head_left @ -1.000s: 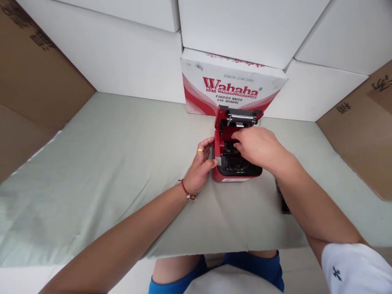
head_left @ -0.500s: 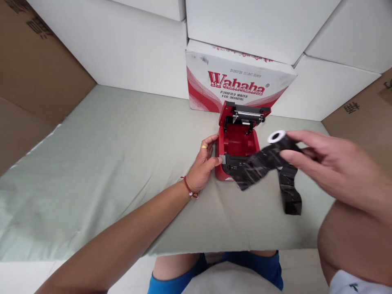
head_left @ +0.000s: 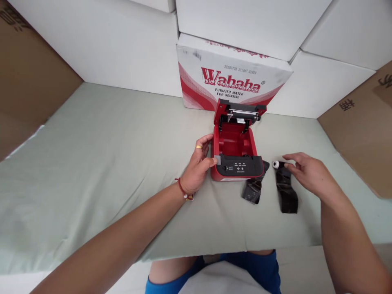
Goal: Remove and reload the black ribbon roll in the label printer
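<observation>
A small red and black printer (head_left: 237,165) stands with its lid (head_left: 240,109) raised, its red inner bay showing and bare. My left hand (head_left: 199,165) is closed around the printer's left side, thumb on the grey tab at its front corner. To the right, my right hand (head_left: 306,169) has its thumb and fingers about a roll of black ribbon (head_left: 280,164) with a white core, low over the cloth. From that roll a loose dark strip (head_left: 287,196) runs toward me. Another black strip (head_left: 253,190) lies against the printer's right front corner, partly hidden by it.
Behind the printer stands a white and red Wahaha water carton (head_left: 232,81), with white boxes (head_left: 122,49) around it. Brown cartons (head_left: 361,134) border both sides. A pale green cloth (head_left: 107,163) covers the table, whose front edge is just above my knees.
My right hand has lowered from above the printer's right side to the cloth farther right. The strip that hung across the printer's front now lies beside it. My left hand keeps its hold.
</observation>
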Motion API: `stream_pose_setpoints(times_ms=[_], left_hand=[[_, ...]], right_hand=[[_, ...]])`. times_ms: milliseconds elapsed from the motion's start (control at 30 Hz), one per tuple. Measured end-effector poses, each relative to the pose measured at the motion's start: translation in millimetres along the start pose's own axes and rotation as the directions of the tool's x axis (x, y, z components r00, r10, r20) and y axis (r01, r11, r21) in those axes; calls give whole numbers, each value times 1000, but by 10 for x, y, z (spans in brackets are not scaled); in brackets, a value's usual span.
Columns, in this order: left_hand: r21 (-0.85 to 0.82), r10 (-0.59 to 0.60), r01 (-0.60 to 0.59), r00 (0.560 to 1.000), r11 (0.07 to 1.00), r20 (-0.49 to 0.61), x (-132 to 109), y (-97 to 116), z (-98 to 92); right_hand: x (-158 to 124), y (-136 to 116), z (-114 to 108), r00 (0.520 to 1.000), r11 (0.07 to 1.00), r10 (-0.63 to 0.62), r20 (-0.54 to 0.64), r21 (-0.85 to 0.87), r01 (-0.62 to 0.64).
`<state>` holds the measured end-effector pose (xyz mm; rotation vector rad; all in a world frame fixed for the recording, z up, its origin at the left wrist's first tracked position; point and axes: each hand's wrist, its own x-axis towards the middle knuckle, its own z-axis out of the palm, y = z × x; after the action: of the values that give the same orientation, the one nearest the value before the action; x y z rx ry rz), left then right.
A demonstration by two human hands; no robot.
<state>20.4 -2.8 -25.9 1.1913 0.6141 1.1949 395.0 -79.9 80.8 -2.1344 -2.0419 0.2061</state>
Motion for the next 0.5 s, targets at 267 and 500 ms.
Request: stream_pose_setpoints(times_ms=[267,500], left_hand=[[-7,-4,4,1000,1000,-13,9,19,17],[-31,-14,14,1000,999,-10,18,9,24]], right_hand=[[31,153,20,985,991,-132,107,-6,134],[-66,-132,-639,938,950,-310,153,9,312]])
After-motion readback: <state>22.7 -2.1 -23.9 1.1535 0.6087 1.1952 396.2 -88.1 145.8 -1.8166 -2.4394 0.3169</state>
